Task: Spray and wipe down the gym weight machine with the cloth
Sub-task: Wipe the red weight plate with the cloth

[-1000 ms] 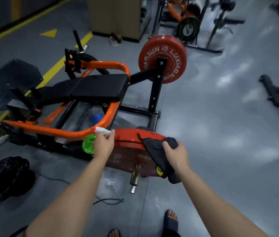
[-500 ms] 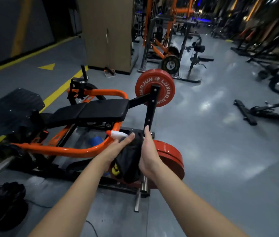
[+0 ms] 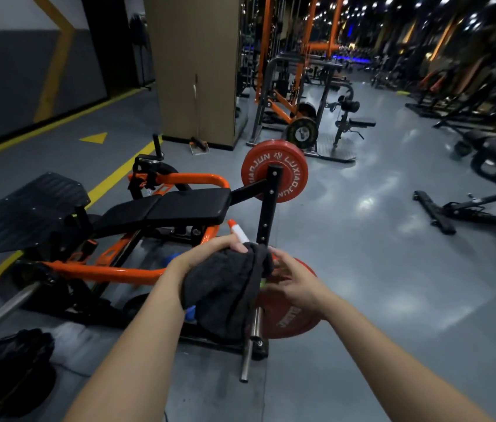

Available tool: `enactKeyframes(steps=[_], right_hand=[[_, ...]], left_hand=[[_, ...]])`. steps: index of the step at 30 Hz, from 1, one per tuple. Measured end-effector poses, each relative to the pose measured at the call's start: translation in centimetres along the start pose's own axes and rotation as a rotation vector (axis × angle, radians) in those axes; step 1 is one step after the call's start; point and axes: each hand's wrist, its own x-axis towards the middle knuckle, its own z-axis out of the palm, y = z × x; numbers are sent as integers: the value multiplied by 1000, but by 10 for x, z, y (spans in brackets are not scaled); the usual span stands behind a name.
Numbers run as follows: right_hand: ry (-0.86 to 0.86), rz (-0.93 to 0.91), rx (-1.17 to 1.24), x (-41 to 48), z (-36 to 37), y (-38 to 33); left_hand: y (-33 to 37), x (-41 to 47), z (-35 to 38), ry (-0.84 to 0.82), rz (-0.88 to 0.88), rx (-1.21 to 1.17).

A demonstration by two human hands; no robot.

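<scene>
At frame centre the left hand [image 3: 207, 252] grips bottle [image 3: 238, 231] and cloth [image 3: 222, 290], which hangs beneath; right hand [image 3: 297, 283] loosely spread just beside

Weight machine [image 3: 188, 206], black bag [image 3: 6, 368] on floor [image 3: 368, 269]

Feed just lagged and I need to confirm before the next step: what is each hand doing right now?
Left hand: gripping the spray bottle and the dark cloth together.
Right hand: open, fingers relaxed beside the cloth, holding nothing.
</scene>
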Motion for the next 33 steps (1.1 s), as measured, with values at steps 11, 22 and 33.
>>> enactKeyframes(steps=[11, 22, 33], right_hand=[[-11, 18, 301, -69, 42, -29], [279, 434, 510, -82, 126, 48], [319, 743, 7, -60, 181, 50]], left_hand=[[-32, -26, 55, -99, -225, 303], [-121, -79, -9, 144, -282, 370], [-112, -99, -67, 173, -316, 403]])
